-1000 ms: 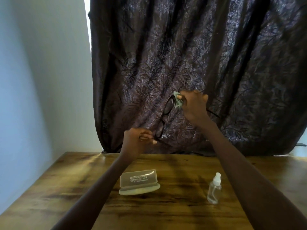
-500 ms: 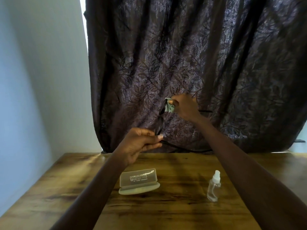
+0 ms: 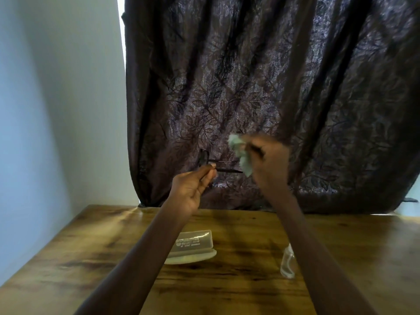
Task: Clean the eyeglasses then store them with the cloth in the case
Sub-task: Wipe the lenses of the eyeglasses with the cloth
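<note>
The left hand point(image 3: 191, 192) holds the glasses point(image 3: 205, 160) up in the air above the bench point(image 3: 68, 269), its fingers point(image 3: 208, 171) pinched on the frame near the hinge, with the temples pointing to the right. The right hand point(image 3: 269, 160) is closed on the crumpled green cloth point(image 3: 242, 153), near the temple ends. The case point(image 3: 193, 246) lies open on the bench, and the spray bottle point(image 3: 287, 262) stands to its right, partly hidden by the right arm.

Single head-worn view, facing forward and down, close over table point(image 3: 91, 258), curtain point(image 3: 250, 76) behind
</note>
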